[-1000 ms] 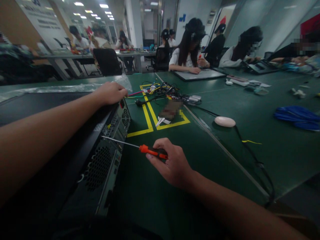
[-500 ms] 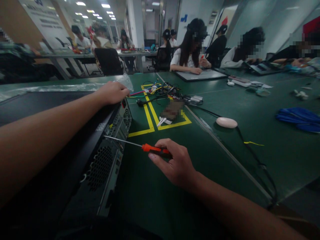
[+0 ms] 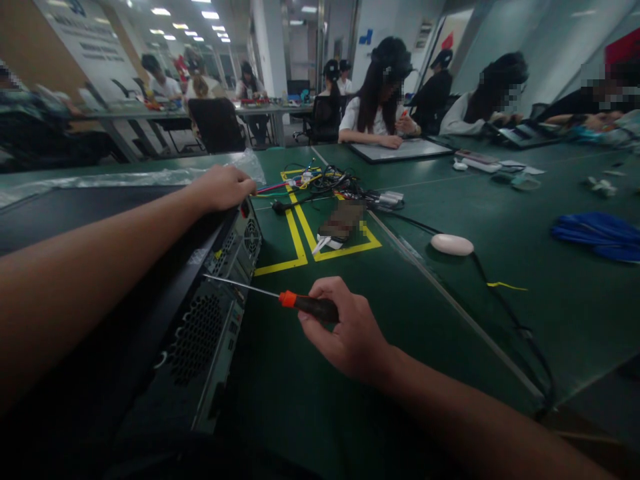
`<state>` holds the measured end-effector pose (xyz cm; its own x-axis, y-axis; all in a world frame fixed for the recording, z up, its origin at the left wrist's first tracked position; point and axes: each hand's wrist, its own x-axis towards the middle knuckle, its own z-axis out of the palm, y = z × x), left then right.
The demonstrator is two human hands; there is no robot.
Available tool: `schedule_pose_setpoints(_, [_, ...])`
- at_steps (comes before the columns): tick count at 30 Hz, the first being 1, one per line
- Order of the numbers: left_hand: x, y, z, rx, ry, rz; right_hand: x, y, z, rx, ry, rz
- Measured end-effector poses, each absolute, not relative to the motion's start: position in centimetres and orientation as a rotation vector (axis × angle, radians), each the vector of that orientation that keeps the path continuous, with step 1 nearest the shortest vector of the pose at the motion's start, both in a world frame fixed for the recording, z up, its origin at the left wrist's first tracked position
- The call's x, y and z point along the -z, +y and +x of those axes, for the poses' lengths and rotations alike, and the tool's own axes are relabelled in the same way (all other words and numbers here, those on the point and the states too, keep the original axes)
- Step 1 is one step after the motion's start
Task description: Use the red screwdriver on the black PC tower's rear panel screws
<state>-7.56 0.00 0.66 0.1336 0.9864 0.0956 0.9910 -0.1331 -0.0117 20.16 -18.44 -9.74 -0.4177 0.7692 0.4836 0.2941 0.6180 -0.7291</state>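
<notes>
A black computer case lies on its side at the left, its rear panel with vents and ports turned to the right. My left hand is closed over the case's far rear corner, fingers bent at the edge and partly hidden. In my right hand is a screwdriver with a red and black handle, gripped between thumb and fingers. Its long metal shaft points left, and the tip meets the upper edge of the rear panel. Whether a screw sits under the tip is too small to tell.
Beyond the case lie a tangle of cables, a dark phone-like object and yellow tape marks. A pinkish oval object and a blue cloth-like bundle are on the right. Several people sit at tables behind.
The screwdriver handle has turned in my right hand, showing more black and less red. Its tip is slightly further left in view. My left hand stays on the case.
</notes>
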Motion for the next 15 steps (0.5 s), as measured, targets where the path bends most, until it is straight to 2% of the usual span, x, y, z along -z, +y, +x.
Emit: schedule_pose_setpoints(15, [-0.84,-0.30,-7.37,0.086,-2.042,-2.294,9.33,-18.51,20.41,-0.664,-2.041,-0.831])
